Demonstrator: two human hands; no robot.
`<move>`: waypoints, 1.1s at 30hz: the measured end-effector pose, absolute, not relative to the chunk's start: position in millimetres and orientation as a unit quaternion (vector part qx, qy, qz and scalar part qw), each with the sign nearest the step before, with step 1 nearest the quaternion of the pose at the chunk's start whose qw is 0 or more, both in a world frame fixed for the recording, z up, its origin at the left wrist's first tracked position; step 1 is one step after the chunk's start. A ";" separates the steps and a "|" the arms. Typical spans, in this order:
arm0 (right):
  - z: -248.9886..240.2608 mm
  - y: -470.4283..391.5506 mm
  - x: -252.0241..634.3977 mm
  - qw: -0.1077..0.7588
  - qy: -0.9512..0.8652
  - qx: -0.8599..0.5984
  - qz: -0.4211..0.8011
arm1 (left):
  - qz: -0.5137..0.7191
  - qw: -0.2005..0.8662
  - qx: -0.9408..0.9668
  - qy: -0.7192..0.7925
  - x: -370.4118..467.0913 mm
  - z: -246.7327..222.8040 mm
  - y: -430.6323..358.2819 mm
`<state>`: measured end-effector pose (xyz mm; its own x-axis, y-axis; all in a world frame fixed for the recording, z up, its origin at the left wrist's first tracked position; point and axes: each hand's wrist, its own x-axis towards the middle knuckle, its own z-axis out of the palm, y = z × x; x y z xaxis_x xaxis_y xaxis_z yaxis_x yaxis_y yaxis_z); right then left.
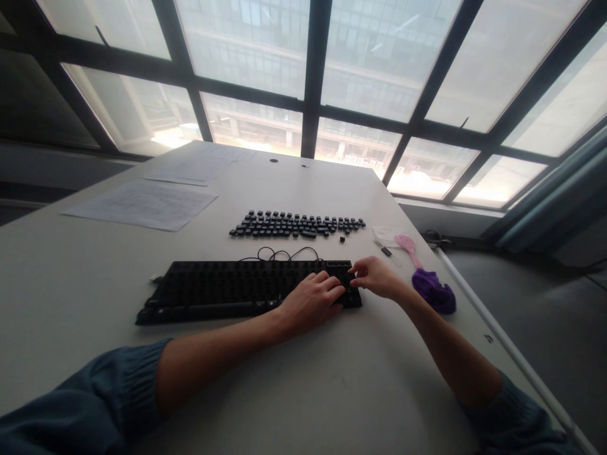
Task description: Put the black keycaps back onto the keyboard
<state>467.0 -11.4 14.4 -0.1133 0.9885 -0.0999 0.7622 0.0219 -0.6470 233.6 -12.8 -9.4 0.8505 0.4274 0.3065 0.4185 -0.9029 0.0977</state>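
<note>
At keyboard's right end, both hands; loose keycaps beyond.

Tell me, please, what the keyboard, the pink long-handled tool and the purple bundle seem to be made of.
The keyboard looks like hard black plastic, fairly matte, with straight, crisp edges. The pink tool is probably smooth plastic, judging by its even colour and slim handle. The purple bundle looks like soft fabric, given its folds; the fibre is unclear.
</note>
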 end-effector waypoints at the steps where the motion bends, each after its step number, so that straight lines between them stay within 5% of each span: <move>1: 13.6 -10.7 468.7 0.199 -0.685 -0.633 0.300 | 0.163 0.014 0.962 0.220 233.6 -9.1 -13.0; 23: 0.1 -5.1 484.6 0.268 -0.501 -0.635 0.524 | 0.167 0.031 0.962 0.213 233.3 -6.1 -13.7; 33: 17.6 8.5 482.5 0.124 -0.493 -0.661 0.553 | 0.170 0.048 0.963 0.202 233.7 -6.3 -12.4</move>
<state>482.5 8.5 17.6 -0.0961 0.7876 -0.6086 0.5143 -0.4842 -0.7078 233.7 -12.4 -6.3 0.8599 0.4062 0.3090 0.3737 -0.9135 0.1610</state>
